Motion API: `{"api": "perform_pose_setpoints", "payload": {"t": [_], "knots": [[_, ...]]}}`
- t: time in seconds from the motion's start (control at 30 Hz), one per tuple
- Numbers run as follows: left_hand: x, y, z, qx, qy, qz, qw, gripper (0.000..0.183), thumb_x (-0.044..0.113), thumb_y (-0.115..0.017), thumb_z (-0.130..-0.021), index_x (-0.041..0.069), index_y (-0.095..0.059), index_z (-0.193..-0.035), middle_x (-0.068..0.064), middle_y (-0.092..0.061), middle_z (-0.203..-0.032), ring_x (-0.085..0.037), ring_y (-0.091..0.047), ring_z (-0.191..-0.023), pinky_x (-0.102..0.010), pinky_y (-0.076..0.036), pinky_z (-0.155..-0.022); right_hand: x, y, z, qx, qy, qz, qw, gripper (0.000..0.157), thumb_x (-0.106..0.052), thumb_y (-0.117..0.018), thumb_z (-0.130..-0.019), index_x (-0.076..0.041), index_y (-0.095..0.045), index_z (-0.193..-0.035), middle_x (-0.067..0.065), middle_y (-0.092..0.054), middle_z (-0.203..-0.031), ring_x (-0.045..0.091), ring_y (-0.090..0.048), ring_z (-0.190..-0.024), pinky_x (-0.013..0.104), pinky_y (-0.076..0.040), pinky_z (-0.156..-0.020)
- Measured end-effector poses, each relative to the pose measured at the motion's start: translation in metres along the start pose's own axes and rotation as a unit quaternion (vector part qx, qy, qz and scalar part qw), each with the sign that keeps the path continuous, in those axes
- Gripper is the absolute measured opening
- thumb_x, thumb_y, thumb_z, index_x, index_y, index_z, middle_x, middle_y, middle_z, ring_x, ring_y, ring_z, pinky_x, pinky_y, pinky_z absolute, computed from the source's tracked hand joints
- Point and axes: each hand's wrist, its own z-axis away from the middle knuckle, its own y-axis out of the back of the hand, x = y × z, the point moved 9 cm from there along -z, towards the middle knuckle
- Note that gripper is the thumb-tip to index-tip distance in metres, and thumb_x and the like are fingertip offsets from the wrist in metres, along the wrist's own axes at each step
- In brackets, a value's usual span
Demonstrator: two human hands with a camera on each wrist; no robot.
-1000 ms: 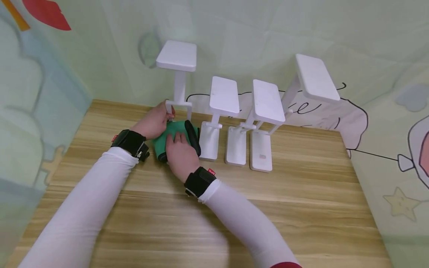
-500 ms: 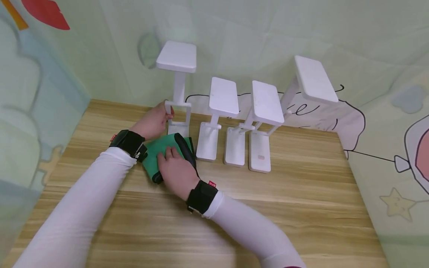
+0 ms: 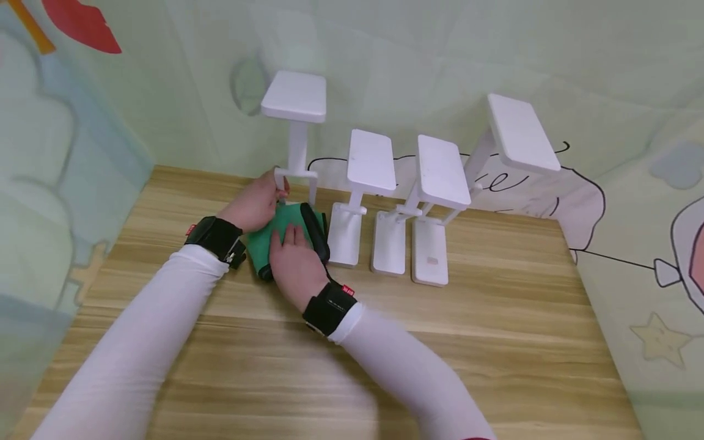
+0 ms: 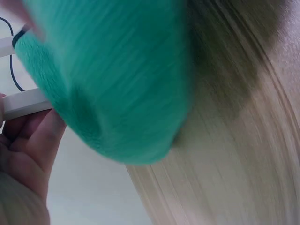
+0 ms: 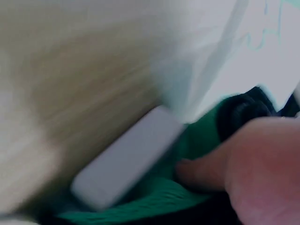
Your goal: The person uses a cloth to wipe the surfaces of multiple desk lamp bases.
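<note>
A white folding stand [image 3: 295, 96] is the leftmost of several at the back of the table. My left hand [image 3: 250, 205] grips its lower side arm; curled fingers show at that white bar [image 4: 26, 104] in the left wrist view. My right hand [image 3: 297, 263] lies with straight fingers on a green cloth [image 3: 261, 245] with black edges, pressing it over the stand's base. In the head view the cloth hides that base. The right wrist view, blurred, shows a white slab [image 5: 129, 157] beside the cloth and my right thumb [image 5: 201, 176] against the fabric.
To the right stand more white folding stands, with top plates [image 3: 371, 160], [image 3: 442, 171] and a taller one [image 3: 522, 133]. Their bases [image 3: 430, 252] sit close together. Behind and at both sides hangs a printed fabric backdrop [image 3: 396, 55]. The wooden table [image 3: 495, 342] stretches toward me.
My right hand slid the cloth toward me, baring part of the stand's base, then back away from me over it. The left hand keeps its grip on the stand.
</note>
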Motion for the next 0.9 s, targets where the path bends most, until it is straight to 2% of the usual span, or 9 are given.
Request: {"api": "perform_pose_setpoints", "payload": {"t": [0.03, 0.1, 0.27, 0.4, 0.47, 0.53, 0.6, 0.73, 0.9], "knots": [[0.0, 0.0, 0.0, 0.002, -0.002, -0.001, 1.0, 0.009, -0.008, -0.042, -0.099, -0.006, -0.048, -0.106, -0.02, -0.055, -0.102, -0.032, -0.056, -0.095, -0.048, -0.047, -0.088, -0.004, 0.003, 0.005, -0.001, 0.01, 0.016, 1.0, 0.038, -0.016, -0.048, -0.104, -0.004, -0.052, -0.14, 0.022, -0.056, -0.135, 0.033, -0.049, -0.125, 0.032, -0.047, -0.1], [0.001, 0.001, 0.0, 0.005, -0.003, -0.006, 1.0, 0.01, -0.009, -0.041, -0.099, -0.007, -0.048, -0.107, -0.02, -0.055, -0.102, -0.032, -0.056, -0.096, -0.048, -0.048, -0.088, -0.012, 0.008, 0.016, -0.011, 0.03, 0.025, 0.999, 0.038, -0.016, -0.047, -0.105, -0.005, -0.053, -0.14, 0.021, -0.057, -0.135, 0.031, -0.05, -0.125, 0.032, -0.046, -0.101], [0.002, 0.003, 0.001, 0.002, -0.006, -0.019, 0.9998, 0.009, -0.008, -0.043, -0.1, -0.005, -0.049, -0.106, -0.018, -0.054, -0.103, -0.031, -0.056, -0.095, -0.047, -0.048, -0.087, -0.026, 0.013, 0.034, -0.031, 0.089, 0.003, 0.996, 0.039, -0.018, -0.052, -0.103, -0.006, -0.053, -0.141, 0.02, -0.055, -0.137, 0.032, -0.048, -0.127, 0.032, -0.046, -0.1], [0.002, 0.004, 0.002, -0.006, 0.0, -0.011, 0.9999, 0.009, -0.006, -0.041, -0.102, -0.005, -0.048, -0.108, -0.018, -0.054, -0.103, -0.03, -0.055, -0.094, -0.047, -0.048, -0.086, -0.03, 0.008, 0.028, -0.028, 0.151, -0.049, 0.987, 0.042, -0.016, -0.057, -0.1, -0.008, -0.053, -0.141, 0.017, -0.053, -0.14, 0.032, -0.045, -0.13, 0.034, -0.046, -0.101], [0.001, 0.005, 0.002, -0.009, 0.006, -0.008, 0.9999, 0.01, -0.006, -0.04, -0.102, -0.005, -0.047, -0.108, -0.018, -0.054, -0.103, -0.03, -0.055, -0.094, -0.046, -0.047, -0.085, -0.027, 0.001, 0.018, -0.037, 0.16, -0.097, 0.982, 0.047, -0.015, -0.058, -0.098, -0.01, -0.049, -0.144, 0.014, -0.05, -0.144, 0.03, -0.039, -0.134, 0.035, -0.044, -0.104], [0.002, 0.005, 0.002, -0.01, 0.008, -0.006, 0.9999, 0.009, -0.005, -0.041, -0.102, -0.005, -0.047, -0.108, -0.018, -0.054, -0.102, -0.03, -0.055, -0.093, -0.046, -0.047, -0.084, -0.019, -0.005, 0.006, -0.04, 0.149, -0.136, 0.979, 0.051, -0.013, -0.058, -0.096, -0.01, -0.047, -0.145, 0.013, -0.046, -0.148, 0.029, -0.034, -0.138, 0.034, -0.04, -0.107], [0.001, 0.004, 0.001, -0.01, 0.007, -0.005, 0.9999, 0.007, -0.003, -0.042, -0.102, -0.004, -0.047, -0.107, -0.018, -0.053, -0.102, -0.03, -0.054, -0.092, -0.046, -0.047, -0.084, -0.009, -0.009, -0.005, -0.038, 0.118, -0.156, 0.98, 0.053, -0.01, -0.058, -0.095, -0.009, -0.045, -0.146, 0.013, -0.043, -0.15, 0.028, -0.031, -0.139, 0.033, -0.039, -0.108], [0.002, 0.001, -0.002, -0.005, 0.003, -0.001, 1.0, 0.006, 0.0, -0.045, -0.103, -0.004, -0.047, -0.106, -0.018, -0.054, -0.1, -0.031, -0.055, -0.093, -0.048, -0.046, -0.088, 0.008, -0.012, -0.017, -0.024, 0.054, -0.148, 0.987, 0.056, -0.012, -0.063, -0.093, -0.006, -0.044, -0.146, 0.019, -0.041, -0.149, 0.033, -0.033, -0.138, 0.035, -0.039, -0.108], [0.005, 0.0, -0.005, -0.001, -0.006, 0.004, 1.0, 0.005, -0.003, -0.046, -0.101, -0.005, -0.048, -0.106, -0.018, -0.055, -0.1, -0.031, -0.055, -0.094, -0.048, -0.046, -0.089, 0.02, -0.012, -0.013, -0.023, 0.003, -0.122, 0.992, 0.065, -0.023, -0.073, -0.09, -0.004, -0.045, -0.145, 0.026, -0.043, -0.145, 0.038, -0.037, -0.134, 0.037, -0.04, -0.107]]}}
